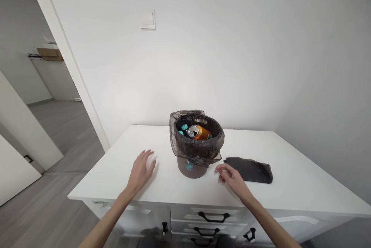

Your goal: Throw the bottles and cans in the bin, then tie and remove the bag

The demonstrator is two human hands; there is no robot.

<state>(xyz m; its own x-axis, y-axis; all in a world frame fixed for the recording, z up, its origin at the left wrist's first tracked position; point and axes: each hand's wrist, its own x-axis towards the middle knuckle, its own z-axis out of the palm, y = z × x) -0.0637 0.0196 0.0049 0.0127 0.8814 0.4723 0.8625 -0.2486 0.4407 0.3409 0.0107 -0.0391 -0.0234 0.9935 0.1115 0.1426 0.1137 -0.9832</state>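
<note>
While the liner (199,150) lapped over the bin (191,172), probably to stay put, both stood on the worktop (168,190) between my left hand (140,170), empty and spread, and my right hand (230,178), empty and loosely curled near the black plastic (252,170).

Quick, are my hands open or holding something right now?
Left hand: open, empty, beside the bin.
Right hand: loosely curled but open, empty, near the dark plastic.
</note>
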